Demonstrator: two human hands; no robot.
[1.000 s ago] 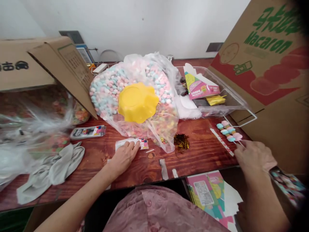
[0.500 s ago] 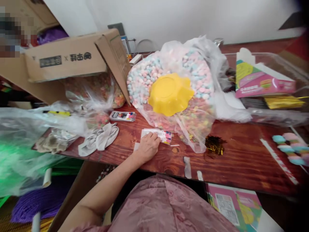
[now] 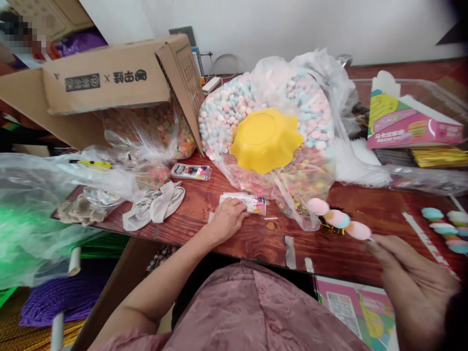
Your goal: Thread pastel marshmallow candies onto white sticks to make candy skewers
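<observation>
My right hand (image 3: 409,282) holds a marshmallow skewer (image 3: 338,219) with pink, blue and orange pieces, pointing left above the red wooden table (image 3: 365,248). My left hand (image 3: 228,219) rests flat on a small stack of printed bags (image 3: 248,202) near the table's front edge. Behind it lies a big clear bag of pastel marshmallows (image 3: 234,112) with a yellow scalloped bowl (image 3: 265,139) upside down on top. More finished skewers (image 3: 444,226) lie on the table at the right.
An open cardboard box (image 3: 109,83) leans at the back left over bags of coloured candy (image 3: 153,131). A grey cloth (image 3: 153,207), a small printed packet (image 3: 192,171), gold twist ties (image 3: 331,226) and a clear bin (image 3: 420,165) with pink cartons (image 3: 413,129) sit around.
My right hand has come back into view holding a skewer over the table. The view turned left. The left hand stays on the printed bags.
</observation>
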